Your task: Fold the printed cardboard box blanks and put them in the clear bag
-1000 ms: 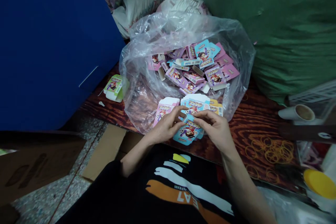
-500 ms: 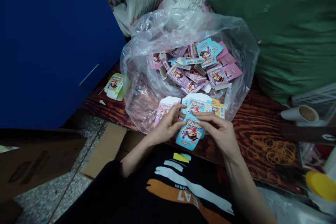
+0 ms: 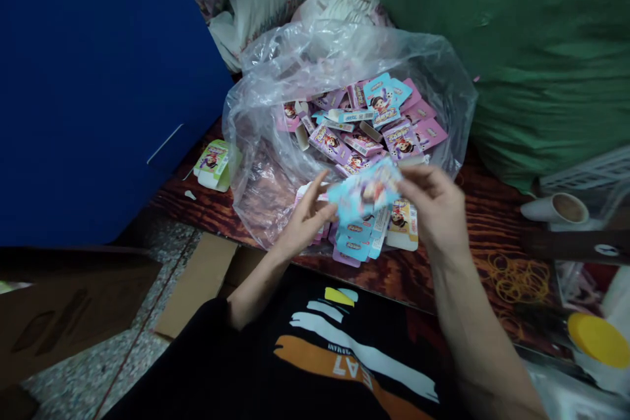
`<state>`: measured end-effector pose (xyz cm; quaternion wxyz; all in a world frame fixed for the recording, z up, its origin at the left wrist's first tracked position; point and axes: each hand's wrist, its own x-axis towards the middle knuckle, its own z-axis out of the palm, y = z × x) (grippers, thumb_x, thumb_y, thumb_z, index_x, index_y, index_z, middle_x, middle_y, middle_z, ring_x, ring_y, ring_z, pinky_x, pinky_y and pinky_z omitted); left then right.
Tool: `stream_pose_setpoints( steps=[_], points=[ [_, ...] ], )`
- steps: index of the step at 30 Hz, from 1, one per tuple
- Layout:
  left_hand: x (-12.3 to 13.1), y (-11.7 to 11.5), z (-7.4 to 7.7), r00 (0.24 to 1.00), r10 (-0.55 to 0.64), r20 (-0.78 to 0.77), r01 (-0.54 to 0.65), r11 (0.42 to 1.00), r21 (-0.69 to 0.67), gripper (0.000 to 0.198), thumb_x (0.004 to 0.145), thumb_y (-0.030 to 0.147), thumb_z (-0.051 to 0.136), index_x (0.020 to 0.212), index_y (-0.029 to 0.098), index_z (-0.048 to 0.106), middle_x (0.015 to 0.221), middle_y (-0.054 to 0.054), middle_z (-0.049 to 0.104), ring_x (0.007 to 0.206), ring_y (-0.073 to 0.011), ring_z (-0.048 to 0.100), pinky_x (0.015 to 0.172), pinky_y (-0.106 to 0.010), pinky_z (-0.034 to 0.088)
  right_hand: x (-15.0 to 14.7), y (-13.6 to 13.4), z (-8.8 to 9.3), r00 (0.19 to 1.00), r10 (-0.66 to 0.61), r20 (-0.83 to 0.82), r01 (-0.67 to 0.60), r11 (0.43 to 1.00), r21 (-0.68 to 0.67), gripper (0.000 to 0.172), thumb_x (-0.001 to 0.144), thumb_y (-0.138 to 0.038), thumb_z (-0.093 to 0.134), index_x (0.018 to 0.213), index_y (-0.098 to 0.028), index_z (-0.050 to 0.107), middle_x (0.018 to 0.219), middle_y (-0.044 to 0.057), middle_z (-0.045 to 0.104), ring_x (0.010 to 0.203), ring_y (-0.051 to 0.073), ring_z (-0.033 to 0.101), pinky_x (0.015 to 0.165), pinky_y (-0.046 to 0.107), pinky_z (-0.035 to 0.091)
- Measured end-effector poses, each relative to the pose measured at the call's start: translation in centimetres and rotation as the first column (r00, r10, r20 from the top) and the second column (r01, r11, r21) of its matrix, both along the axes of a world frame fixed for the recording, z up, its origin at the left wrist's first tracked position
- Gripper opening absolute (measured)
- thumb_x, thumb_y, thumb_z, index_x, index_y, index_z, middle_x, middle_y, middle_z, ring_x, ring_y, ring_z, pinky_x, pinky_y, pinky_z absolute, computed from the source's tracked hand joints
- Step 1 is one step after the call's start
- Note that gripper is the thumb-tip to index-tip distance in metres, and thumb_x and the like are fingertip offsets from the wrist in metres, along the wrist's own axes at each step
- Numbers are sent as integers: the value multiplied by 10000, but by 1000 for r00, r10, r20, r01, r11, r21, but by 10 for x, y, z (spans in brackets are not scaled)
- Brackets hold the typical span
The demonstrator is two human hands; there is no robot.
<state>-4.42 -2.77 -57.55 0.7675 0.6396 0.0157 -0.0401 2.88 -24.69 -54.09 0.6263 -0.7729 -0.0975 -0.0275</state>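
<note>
A flattened light-blue printed carton hangs above the tabletop, its long axis slanting up toward the nearer right hand, which pinches its upper end; the open left hand, fingers spread, sits just beside its lower end, above 1 loose stack of cartons.

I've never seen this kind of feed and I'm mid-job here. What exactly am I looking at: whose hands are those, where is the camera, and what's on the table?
This is one camera worn on a person's head, looking down at their own bare hands; there is no machine. The right hand grips a flat blue printed cardboard box blank, blurred by motion, and the left hand is beside it. Below lie more blanks on a wooden tabletop, with a clear plastic bag full of pink and blue ones and loose rubber bands.
</note>
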Motion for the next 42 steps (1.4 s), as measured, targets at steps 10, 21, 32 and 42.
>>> stream_pose_setpoints(
  steps=[10,21,32,42],
  points=[
    [5,-3,-15,989,81,-123,-87,995,-47,486,828,421,763,1233,180,645,1304,-126,653,1039,-206,671,827,-293,583,-8,-18,-57,966,236,102,-84,665,-743,571,790,-543,775,1252,-231,653,1583,182,428,1505,457,274,1153,699,262],
    [2,-6,8,996,-48,76,42,996,84,772,815,402,791,1498,259,460,1625,-127,392,1525,-302,331,1243,-474,290,-8,-6,-5,966,225,131,-181,942,-283,194,867,-376,722,757,-236,645,1361,87,653,1308,328,545,1129,567,353],
    [0,-16,-1,822,-549,-149,519,831,-200,611,621,518,914,1047,124,724,965,-65,716,909,-205,651,907,-343,500,-30,9,13,908,406,100,-398,912,-98,427,971,-440,602,611,-220,663,1104,66,764,1170,271,639,1007,420,461],
    [-2,-22,-5,915,-354,-192,318,928,-195,696,662,717,800,983,102,740,880,-81,732,800,-193,654,769,-299,517,-44,8,-17,984,172,-53,-168,982,82,200,879,-441,720,958,-295,830,952,38,767,943,219,696,848,336,534]
  ],
)
